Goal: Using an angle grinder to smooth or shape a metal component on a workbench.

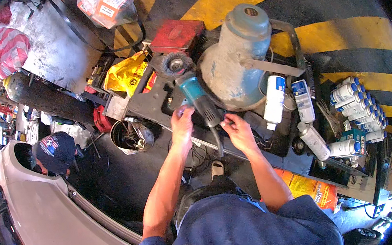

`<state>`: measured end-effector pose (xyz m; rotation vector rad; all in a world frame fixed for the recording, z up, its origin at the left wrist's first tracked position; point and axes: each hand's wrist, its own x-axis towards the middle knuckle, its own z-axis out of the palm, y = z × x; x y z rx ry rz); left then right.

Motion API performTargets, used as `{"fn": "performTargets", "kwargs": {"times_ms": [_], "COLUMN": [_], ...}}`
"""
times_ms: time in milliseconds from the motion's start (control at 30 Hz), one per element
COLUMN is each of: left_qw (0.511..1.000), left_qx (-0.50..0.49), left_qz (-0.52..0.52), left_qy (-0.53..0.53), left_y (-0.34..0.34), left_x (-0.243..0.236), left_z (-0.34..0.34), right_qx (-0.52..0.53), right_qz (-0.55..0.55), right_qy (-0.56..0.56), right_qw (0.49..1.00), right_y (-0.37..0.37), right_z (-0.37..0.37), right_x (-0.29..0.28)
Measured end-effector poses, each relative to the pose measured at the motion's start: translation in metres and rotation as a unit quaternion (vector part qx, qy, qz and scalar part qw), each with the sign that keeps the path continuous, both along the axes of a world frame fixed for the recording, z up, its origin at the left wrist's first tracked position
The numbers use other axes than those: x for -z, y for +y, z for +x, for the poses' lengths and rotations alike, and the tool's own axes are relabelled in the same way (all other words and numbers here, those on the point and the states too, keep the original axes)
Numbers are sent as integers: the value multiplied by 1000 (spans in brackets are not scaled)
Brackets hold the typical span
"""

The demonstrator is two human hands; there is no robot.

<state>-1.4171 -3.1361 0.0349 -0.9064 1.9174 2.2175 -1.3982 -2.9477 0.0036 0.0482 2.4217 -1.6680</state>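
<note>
An angle grinder [194, 92] with a teal and black body and a round wire brush [176, 65] lies on a black tool case [149, 106] on the workbench. Its cord hangs from the rear end over the bench's near edge. My left hand [183, 124] is closed just left of the grinder's black handle, fingers curled; what it grips, if anything, is hidden. To the right of the handle's rear end, my right hand [238, 130] has thumb and fingertips pinched together. Whatever lies between them is too small to make out.
A large grey-blue metal bell-shaped housing [241, 55] stands behind, with spray cans [276, 99] and many more cans [359, 103] rightward. A red case [177, 34] is at the back. A bucket [132, 135] stands on the floor; a person in a cap [55, 151] is beside a car [57, 213].
</note>
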Motion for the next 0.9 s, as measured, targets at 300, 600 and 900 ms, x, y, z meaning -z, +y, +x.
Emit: {"fn": "performTargets", "kwargs": {"times_ms": [300, 600, 900], "left_qw": [987, 945, 806], "left_qx": [134, 242, 260], "left_qz": [85, 219, 519], "left_qy": [-1, -21, -118], "left_y": [-25, -74, -102], "left_x": [13, 15, 15], "left_z": [-47, -63, -76], "right_qx": [6, 36, 81], "right_qz": [220, 479, 258], "right_qy": [33, -43, -45], "right_qw": [975, 876, 962], "right_y": [-51, -140, -187], "right_z": [-19, -48, -23], "right_x": [-42, -80, -95]}}
